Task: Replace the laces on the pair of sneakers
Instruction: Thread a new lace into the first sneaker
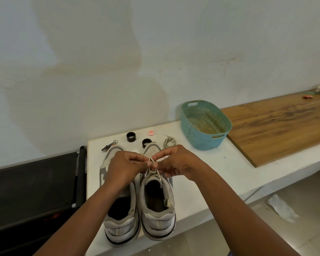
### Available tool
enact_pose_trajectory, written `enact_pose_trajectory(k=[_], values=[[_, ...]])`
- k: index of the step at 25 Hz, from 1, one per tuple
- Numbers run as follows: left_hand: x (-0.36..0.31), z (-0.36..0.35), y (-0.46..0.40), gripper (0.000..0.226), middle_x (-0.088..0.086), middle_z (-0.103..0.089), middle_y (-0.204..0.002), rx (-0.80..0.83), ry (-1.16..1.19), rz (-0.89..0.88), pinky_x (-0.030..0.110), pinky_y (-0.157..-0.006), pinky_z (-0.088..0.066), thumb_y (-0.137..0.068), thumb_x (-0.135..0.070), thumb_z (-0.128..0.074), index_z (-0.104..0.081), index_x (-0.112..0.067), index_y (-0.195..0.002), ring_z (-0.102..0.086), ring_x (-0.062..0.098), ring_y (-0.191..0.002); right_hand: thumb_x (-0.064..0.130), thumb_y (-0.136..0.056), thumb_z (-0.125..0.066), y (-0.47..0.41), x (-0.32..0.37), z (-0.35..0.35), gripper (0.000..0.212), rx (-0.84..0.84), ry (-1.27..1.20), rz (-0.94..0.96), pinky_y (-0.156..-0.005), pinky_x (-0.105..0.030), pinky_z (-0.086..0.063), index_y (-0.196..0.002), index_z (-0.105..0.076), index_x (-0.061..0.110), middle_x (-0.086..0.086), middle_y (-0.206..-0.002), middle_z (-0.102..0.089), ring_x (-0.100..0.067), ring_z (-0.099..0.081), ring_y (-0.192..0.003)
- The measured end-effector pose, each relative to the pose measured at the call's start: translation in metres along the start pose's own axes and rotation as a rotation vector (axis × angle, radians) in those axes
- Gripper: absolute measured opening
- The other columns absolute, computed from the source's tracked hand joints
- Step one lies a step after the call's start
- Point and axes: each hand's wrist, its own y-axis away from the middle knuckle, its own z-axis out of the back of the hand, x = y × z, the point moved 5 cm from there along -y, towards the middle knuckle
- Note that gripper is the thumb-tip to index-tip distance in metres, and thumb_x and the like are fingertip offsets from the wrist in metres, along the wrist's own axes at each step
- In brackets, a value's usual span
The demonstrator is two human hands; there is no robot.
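On white counter, heels toward camera: pair of sneakers point(139, 206), side by side
Left hand point(125, 168): above left shoe, pinching lace point(152, 164)
Right hand point(179, 163): pinching same lace over right shoe
Spare lace point(169, 141): coiled beside teal basket point(204, 124)

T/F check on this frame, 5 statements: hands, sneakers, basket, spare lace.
1. Both hands pinch the lace over the right sneaker. True: left hand and right hand hold the lace there.
2. The basket sits left of the sneakers. False: it sits to their right, farther back.
3. A coiled spare lace lies on the table beyond the sneakers. True.
4. The left sneaker is on the floor. False: both sneakers stand side by side on the table.
5. The basket is red. False: it is teal.
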Motion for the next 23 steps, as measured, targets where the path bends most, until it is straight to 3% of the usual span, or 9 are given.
enact_pose_trajectory(k=[5,9,11,13,16,20,23], values=[[-0.001,0.002,0.003,0.020,0.001,-0.078,-0.072,0.066,-0.001,0.001,0.041,-0.090,-0.060,-0.074,-0.013,-0.091,-0.080,-0.020,-0.089,-0.077,0.013,-0.074,-0.004,-0.085,-0.079,-0.001,-0.002,-0.005,0.016,-0.029,-0.019,-0.011,-0.059,-0.030,-0.062,-0.094,-0.069,0.004,-0.014,-0.072,-0.072,-0.018,-0.069,-0.058],[-0.007,0.003,0.006,0.024,-0.004,-0.078,-0.071,0.060,-0.090,-0.082,0.041,-0.085,-0.061,-0.074,-0.013,-0.090,-0.074,-0.020,-0.091,-0.077,0.010,-0.072,-0.004,-0.086,-0.078,-0.005,-0.002,-0.004,0.013,-0.001,0.026,0.019,-0.072,-0.034,-0.063,-0.098,-0.075,-0.006,-0.019,-0.084,-0.076,-0.018,-0.069,-0.064],[-0.012,0.001,0.009,0.030,-0.010,-0.077,-0.070,0.040,-0.155,-0.146,0.029,-0.077,-0.059,-0.076,-0.015,-0.090,-0.069,-0.024,-0.096,-0.075,0.004,-0.072,-0.003,-0.085,-0.079,-0.004,0.000,-0.004,0.012,0.028,0.045,0.035,-0.079,-0.038,-0.063,-0.097,-0.077,-0.005,-0.022,-0.094,-0.077,-0.020,-0.071,-0.071],[-0.018,-0.001,0.013,0.036,-0.017,-0.075,-0.069,0.027,-0.242,-0.209,0.014,-0.066,-0.049,-0.077,-0.019,-0.088,-0.065,-0.031,-0.103,-0.072,-0.002,-0.071,-0.001,-0.082,-0.083,-0.003,0.001,-0.003,0.012,0.058,0.051,0.052,-0.082,-0.039,-0.062,-0.094,-0.078,-0.002,-0.018,-0.091,-0.078,-0.024,-0.072,-0.077],[-0.020,-0.003,0.015,0.046,-0.023,-0.073,-0.070,0.020,-0.328,-0.287,0.008,-0.065,-0.042,-0.080,-0.022,-0.085,-0.062,-0.037,-0.117,-0.069,-0.007,-0.075,0.006,-0.078,-0.089,-0.005,0.001,-0.005,0.019,0.040,0.096,0.088,-0.079,-0.036,-0.060,-0.093,-0.079,0.001,-0.017,-0.087,-0.077,-0.025,-0.071,-0.078],[-0.018,-0.005,0.013,0.061,-0.021,-0.075,-0.073,0.095,-0.363,-0.331,0.017,-0.076,-0.049,-0.078,-0.019,-0.085,-0.059,-0.040,-0.129,-0.071,-0.005,-0.080,0.003,-0.084,-0.082,-0.004,0.004,-0.007,0.007,0.021,0.157,0.182,-0.062,-0.027,-0.055,-0.089,-0.077,0.004,-0.020,-0.086,-0.076,-0.022,-0.068,-0.067],[-0.011,-0.003,0.003,0.051,-0.014,-0.077,-0.076,0.150,-0.265,-0.245,0.034,-0.084,-0.058,-0.083,-0.014,-0.080,-0.062,-0.036,-0.126,-0.073,0.002,-0.080,-0.003,-0.086,-0.077,-0.001,0.008,-0.009,0.007,0.074,0.165,0.249,-0.059,-0.027,-0.054,-0.089,-0.074,0.002,-0.023,-0.081,-0.073,-0.024,-0.066,-0.062]])
